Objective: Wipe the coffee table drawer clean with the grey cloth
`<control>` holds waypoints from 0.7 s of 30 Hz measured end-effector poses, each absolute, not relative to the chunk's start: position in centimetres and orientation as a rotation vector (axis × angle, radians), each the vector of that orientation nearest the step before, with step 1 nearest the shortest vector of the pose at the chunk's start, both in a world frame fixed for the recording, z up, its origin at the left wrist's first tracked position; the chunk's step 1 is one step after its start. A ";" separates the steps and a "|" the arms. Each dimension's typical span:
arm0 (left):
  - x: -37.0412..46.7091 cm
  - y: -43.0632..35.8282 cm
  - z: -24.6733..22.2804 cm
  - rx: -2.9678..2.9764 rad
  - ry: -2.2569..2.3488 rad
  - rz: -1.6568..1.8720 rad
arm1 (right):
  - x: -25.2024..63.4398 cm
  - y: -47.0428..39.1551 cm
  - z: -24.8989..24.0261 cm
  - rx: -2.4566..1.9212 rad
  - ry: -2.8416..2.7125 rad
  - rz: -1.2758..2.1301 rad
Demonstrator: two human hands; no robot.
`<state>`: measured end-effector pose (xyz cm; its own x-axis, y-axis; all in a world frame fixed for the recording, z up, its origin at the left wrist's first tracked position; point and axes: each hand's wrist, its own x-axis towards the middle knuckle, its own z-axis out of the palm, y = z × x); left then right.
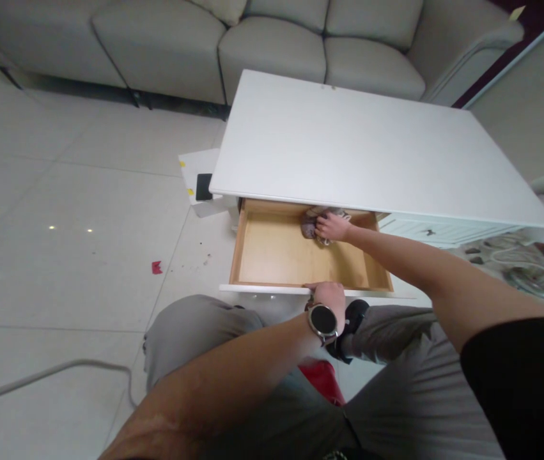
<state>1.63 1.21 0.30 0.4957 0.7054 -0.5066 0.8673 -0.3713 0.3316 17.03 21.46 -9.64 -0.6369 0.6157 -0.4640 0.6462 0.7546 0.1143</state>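
Observation:
A wooden drawer is pulled out from the white coffee table. Inside it, toward the back, my right hand is closed on a crumpled brownish-grey cloth with whitish edges. The cloth touches or nearly touches the drawer floor; the exact gap is hidden. My left hand, with a watch on its wrist, grips the top edge of the white drawer front. Some of its fingers are hidden behind the edge.
Behind the table stands a grey sofa. A white board with a dark square lies by the table's left end. A red scrap and a grey hose are on the tiled floor. Something red lies between my legs. Clutter sits at right.

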 end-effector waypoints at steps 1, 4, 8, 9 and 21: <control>1.6 1.3 0.3 2.185 1.284 -0.416 | 18.7 21.0 -9.3 0.985 2.397 -0.069; 1.5 1.5 0.3 2.216 1.241 -0.485 | 23.1 19.5 -8.6 1.112 2.170 0.024; 1.2 1.2 0.0 2.290 1.197 -0.450 | 25.5 18.0 -8.3 1.260 2.091 0.048; 1.1 1.1 -0.1 2.300 1.200 -0.444 | 25.5 17.7 -8.2 1.278 2.086 0.029; 0.8 1.3 1.1 2.222 1.193 -0.431 | 21.0 14.3 -6.1 1.078 1.872 -0.215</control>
<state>0.82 1.35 1.14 0.5490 0.6502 -0.5252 0.8357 -0.4361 0.3338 20.99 14.33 -6.13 -0.1786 0.5884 -0.7886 0.7519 0.5986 0.2764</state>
